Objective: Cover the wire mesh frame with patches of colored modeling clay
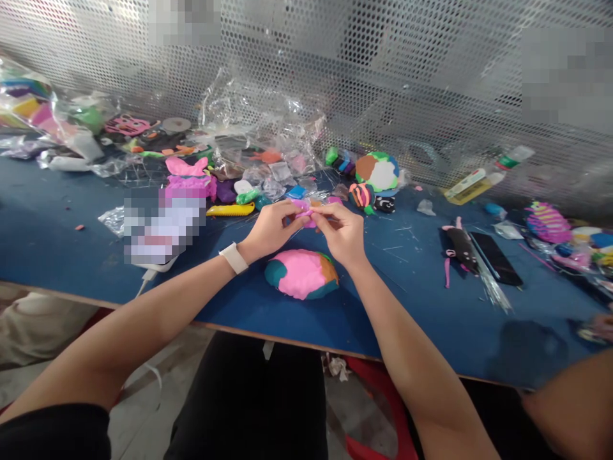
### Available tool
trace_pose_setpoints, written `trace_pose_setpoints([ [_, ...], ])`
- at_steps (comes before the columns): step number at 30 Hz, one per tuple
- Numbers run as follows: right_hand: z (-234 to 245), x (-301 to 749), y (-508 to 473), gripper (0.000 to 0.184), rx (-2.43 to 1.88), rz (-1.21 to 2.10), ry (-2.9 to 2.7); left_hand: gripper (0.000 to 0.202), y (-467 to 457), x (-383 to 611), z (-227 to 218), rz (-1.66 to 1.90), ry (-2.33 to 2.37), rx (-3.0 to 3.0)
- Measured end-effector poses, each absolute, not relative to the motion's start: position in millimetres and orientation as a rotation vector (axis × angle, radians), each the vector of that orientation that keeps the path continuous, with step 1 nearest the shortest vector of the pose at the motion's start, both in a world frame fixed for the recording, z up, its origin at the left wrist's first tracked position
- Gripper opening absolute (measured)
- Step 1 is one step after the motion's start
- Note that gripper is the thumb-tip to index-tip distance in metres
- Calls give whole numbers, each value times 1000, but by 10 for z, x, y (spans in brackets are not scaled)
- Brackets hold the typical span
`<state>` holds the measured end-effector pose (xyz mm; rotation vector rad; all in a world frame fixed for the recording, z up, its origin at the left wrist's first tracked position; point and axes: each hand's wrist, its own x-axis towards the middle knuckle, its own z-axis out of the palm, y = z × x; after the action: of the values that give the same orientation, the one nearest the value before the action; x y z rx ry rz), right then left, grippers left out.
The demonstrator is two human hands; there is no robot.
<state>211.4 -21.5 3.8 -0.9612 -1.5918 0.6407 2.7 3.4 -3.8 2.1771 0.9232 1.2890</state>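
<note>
My left hand [271, 228] and my right hand [341, 231] meet above the blue table [67, 249]. Together their fingertips pinch a small piece of pink clay [304, 213]. A white band sits on my left wrist. Just below my hands lies a flattened clay lump [302, 273], pink on top with teal and orange at its edges. Neither hand touches the lump.
Clay shapes and crumpled clear plastic bags [258, 128] crowd the back of the table, with a yellow tool [230, 209] left of my hands. A black phone [495, 257] lies to the right. A perforated metal screen [431, 83] stands behind. Another person's arm [569, 409] shows at bottom right.
</note>
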Motion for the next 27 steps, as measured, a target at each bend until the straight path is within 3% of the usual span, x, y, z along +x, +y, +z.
trace_pose_setpoints([
  [9, 108, 2176, -218, 52, -974, 598, -1796, 29, 27, 6, -51, 1367, 904, 2222],
  [14, 133, 2153, -261, 43, -941, 460, -1854, 26, 25, 15, -37, 1307, 932, 2180],
  [19, 115, 2149, -262, 40, -949, 519, -1826, 38, 30, 13, -16, 1302, 913, 2143],
  [27, 63, 2119, -237, 47, -1060, 620, -1665, 35, 29, -15, 37, 1356, 902, 2067],
])
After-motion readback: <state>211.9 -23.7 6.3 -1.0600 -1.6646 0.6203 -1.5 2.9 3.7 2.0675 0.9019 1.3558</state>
